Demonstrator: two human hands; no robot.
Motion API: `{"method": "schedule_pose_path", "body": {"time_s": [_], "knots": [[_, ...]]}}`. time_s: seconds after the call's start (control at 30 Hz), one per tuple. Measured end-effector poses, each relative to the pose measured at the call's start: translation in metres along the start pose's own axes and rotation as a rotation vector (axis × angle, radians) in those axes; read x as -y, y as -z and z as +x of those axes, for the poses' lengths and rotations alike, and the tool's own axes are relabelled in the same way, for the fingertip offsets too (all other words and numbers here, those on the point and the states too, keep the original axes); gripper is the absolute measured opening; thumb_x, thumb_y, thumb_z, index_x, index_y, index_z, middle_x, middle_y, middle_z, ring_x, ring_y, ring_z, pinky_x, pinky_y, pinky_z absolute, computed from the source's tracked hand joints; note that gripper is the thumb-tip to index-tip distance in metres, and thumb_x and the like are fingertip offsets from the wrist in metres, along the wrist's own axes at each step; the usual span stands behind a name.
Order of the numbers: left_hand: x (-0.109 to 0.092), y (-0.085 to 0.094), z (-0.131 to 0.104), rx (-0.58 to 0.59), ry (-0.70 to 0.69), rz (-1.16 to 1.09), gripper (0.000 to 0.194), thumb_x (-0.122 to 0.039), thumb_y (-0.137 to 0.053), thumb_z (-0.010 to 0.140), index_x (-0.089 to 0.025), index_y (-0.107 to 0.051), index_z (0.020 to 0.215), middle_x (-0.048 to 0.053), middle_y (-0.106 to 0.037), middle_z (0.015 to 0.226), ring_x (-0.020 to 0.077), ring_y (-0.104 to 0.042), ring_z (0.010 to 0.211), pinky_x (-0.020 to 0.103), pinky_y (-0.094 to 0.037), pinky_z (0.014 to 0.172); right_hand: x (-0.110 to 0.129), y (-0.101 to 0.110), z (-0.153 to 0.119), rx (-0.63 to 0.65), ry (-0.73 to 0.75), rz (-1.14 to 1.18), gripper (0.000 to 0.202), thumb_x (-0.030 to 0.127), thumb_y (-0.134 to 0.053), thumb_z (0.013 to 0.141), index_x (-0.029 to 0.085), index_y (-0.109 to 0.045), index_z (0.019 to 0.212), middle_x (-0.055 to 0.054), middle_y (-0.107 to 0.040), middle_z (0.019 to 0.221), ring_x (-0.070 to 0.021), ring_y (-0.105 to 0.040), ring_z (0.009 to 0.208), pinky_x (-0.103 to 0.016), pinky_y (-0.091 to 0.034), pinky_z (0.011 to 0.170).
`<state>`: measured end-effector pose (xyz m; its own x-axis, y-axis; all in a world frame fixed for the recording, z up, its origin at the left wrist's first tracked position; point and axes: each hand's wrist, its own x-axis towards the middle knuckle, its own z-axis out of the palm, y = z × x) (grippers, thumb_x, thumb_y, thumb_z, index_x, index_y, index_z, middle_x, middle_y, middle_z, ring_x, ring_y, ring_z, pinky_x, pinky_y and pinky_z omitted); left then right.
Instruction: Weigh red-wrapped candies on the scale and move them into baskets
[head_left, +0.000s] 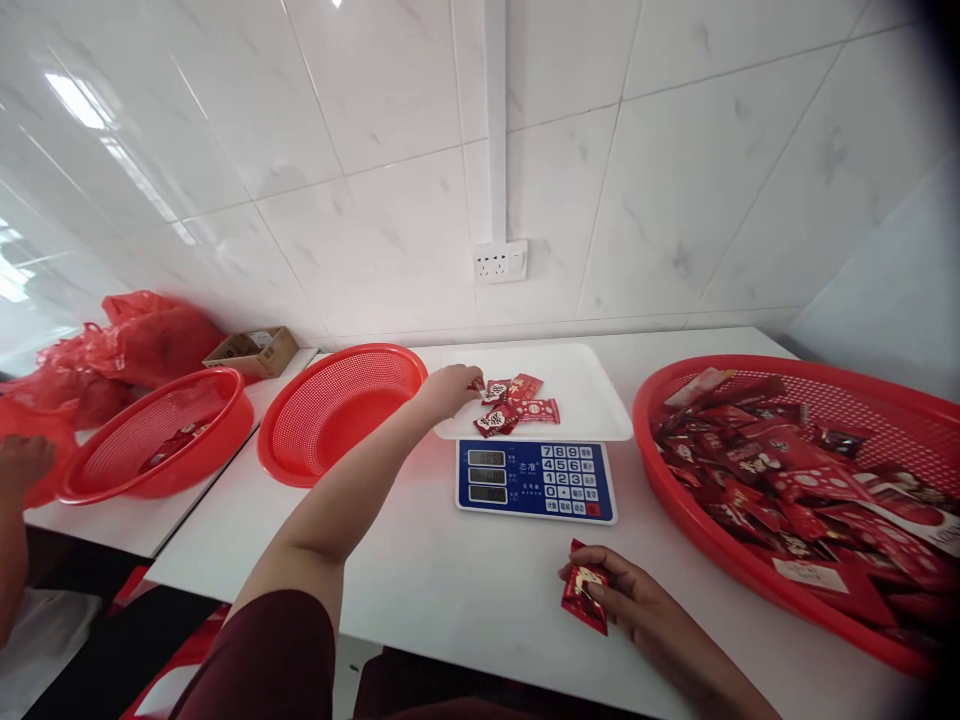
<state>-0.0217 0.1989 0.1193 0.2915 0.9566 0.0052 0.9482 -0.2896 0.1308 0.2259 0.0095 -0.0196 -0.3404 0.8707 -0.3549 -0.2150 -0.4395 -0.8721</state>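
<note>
On a blue and white scale rests a white tray with several small red packets piled near its middle. My left hand reaches over the tray's left side, its fingers closed on a red packet beside the pile. My right hand is in front of the scale, above the white table, pinching another red packet between thumb and fingers. The scale's displays are lit, but their digits are hard to read.
A large red basket full of red packets stands at the right. An empty red basket is left of the tray. Farther left are a basket with few packets, a cardboard box, red bags and another person's hand.
</note>
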Motion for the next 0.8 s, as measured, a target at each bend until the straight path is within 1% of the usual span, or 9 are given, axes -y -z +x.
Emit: {"method": "schedule_pose_path", "body": {"time_s": [0.17, 0.23, 0.3, 0.4, 0.47, 0.53, 0.6, 0.67, 0.8], "knots": [[0.041, 0.03, -0.031, -0.157, 0.239, 0.088, 0.028, -0.033, -0.042, 0.09, -0.021, -0.059, 0.108, 0.01, -0.061, 0.11, 0.0248, -0.061, 0.092, 0.034, -0.048, 0.073, -0.001, 0.003, 0.002, 0.054, 0.002, -0.046, 0.031, 0.045, -0.071, 0.071, 0.023, -0.065, 0.092, -0.005, -0.066, 0.093, -0.0201, -0.06, 0.083, -0.035, -0.045, 0.08], [0.055, 0.034, -0.039, -0.177, 0.318, 0.137, 0.032, -0.037, -0.044, 0.088, -0.018, -0.059, 0.108, 0.014, -0.06, 0.11, 0.0309, -0.058, 0.099, 0.04, -0.047, 0.077, 0.0, 0.004, 0.002, 0.077, -0.007, -0.067, 0.031, 0.045, -0.07, 0.072, 0.023, -0.065, 0.093, -0.005, -0.066, 0.094, -0.0202, -0.06, 0.085, -0.035, -0.045, 0.08], [0.057, 0.029, -0.042, -0.183, 0.297, 0.17, 0.04, -0.044, -0.046, 0.087, -0.016, -0.057, 0.115, 0.017, -0.056, 0.12, 0.0346, -0.05, 0.113, 0.046, -0.044, 0.087, 0.002, 0.004, 0.002, 0.083, -0.008, -0.083, 0.031, 0.045, -0.07, 0.072, 0.023, -0.065, 0.094, -0.005, -0.067, 0.094, -0.0207, -0.061, 0.085, -0.035, -0.045, 0.08], [0.031, 0.008, -0.036, -0.12, 0.051, 0.071, 0.056, -0.054, -0.04, 0.087, -0.02, -0.043, 0.131, 0.013, -0.041, 0.14, 0.0297, -0.034, 0.13, 0.045, -0.032, 0.102, 0.001, 0.004, 0.002, 0.087, -0.01, -0.09, 0.03, 0.044, -0.069, 0.073, 0.023, -0.065, 0.094, -0.005, -0.067, 0.094, -0.0211, -0.061, 0.085, -0.035, -0.045, 0.08], [0.003, -0.011, -0.026, -0.031, -0.128, -0.048, 0.064, -0.061, -0.036, 0.086, -0.024, -0.035, 0.138, 0.011, -0.032, 0.147, 0.0276, -0.027, 0.135, 0.043, -0.028, 0.106, 0.0, 0.005, 0.003, 0.086, -0.005, -0.07, 0.03, 0.043, -0.069, 0.073, 0.023, -0.064, 0.095, -0.005, -0.066, 0.094, -0.0207, -0.061, 0.084, -0.035, -0.045, 0.08], [-0.023, -0.027, -0.014, 0.027, -0.23, -0.111, 0.071, -0.067, -0.035, 0.083, -0.025, -0.03, 0.14, 0.011, -0.029, 0.148, 0.0279, -0.024, 0.136, 0.042, -0.027, 0.106, -0.002, 0.006, 0.003, 0.09, 0.001, -0.041, 0.029, 0.042, -0.069, 0.075, 0.023, -0.064, 0.096, -0.005, -0.066, 0.096, -0.0203, -0.06, 0.085, -0.035, -0.046, 0.079], [-0.042, -0.04, -0.003, 0.038, -0.272, -0.116, 0.074, -0.07, -0.035, 0.08, -0.026, -0.029, 0.14, 0.011, -0.032, 0.145, 0.0295, -0.029, 0.133, 0.044, -0.03, 0.104, -0.004, 0.007, 0.003, 0.096, 0.005, -0.014, 0.028, 0.042, -0.068, 0.075, 0.024, -0.064, 0.096, -0.005, -0.065, 0.096, -0.0204, -0.061, 0.086, -0.035, -0.046, 0.079], [-0.052, -0.048, 0.007, 0.017, -0.282, -0.061, 0.073, -0.07, -0.037, 0.079, -0.027, -0.033, 0.137, 0.011, -0.037, 0.141, 0.0316, -0.035, 0.127, 0.048, -0.033, 0.1, -0.005, 0.008, 0.003, 0.097, 0.009, 0.002, 0.028, 0.042, -0.069, 0.075, 0.024, -0.064, 0.096, -0.005, -0.066, 0.097, -0.0209, -0.061, 0.087, -0.036, -0.046, 0.08], [-0.054, -0.054, 0.022, -0.066, -0.283, 0.054, 0.062, -0.065, -0.038, 0.082, -0.027, -0.043, 0.131, 0.011, -0.047, 0.13, 0.0315, -0.044, 0.115, 0.049, -0.039, 0.091, -0.006, 0.009, 0.003, 0.097, 0.025, 0.02, 0.027, 0.041, -0.069, 0.074, 0.024, -0.064, 0.095, -0.005, -0.066, 0.097, -0.0204, -0.06, 0.088, -0.036, -0.045, 0.081]]}}
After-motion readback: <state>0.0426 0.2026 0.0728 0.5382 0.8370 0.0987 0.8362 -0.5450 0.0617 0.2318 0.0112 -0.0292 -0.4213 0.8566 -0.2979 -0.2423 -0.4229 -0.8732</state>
